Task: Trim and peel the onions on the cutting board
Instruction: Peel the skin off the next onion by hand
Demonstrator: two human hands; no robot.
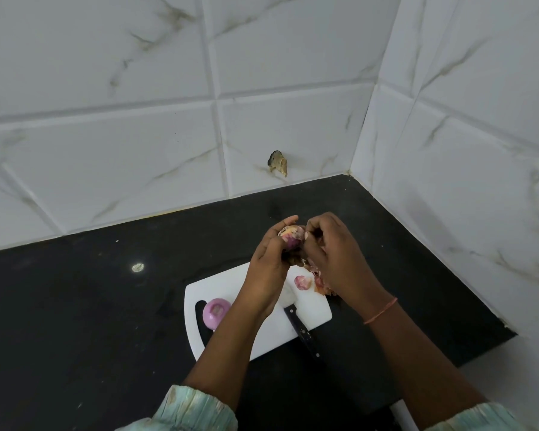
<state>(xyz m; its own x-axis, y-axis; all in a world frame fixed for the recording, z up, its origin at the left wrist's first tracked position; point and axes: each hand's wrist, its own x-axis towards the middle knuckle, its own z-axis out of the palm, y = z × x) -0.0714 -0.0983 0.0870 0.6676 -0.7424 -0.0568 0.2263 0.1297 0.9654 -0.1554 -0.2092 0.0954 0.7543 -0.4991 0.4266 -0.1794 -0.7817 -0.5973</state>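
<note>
My left hand (pixel 269 259) cups the onion (pixel 291 237); my right hand (pixel 330 250) pinches its skin. I'd peel downward, gripping firmly.

A white cutting board (pixel 255 321) is seen on a black counter (pixel 75 306); a pink-purple peeled onion (pixel 216 312) is shown near its left edge, a black-handled knife (pixel 302 331) at its front edge, and white tiles (pixel 137 135) are veined grey-brown
</note>
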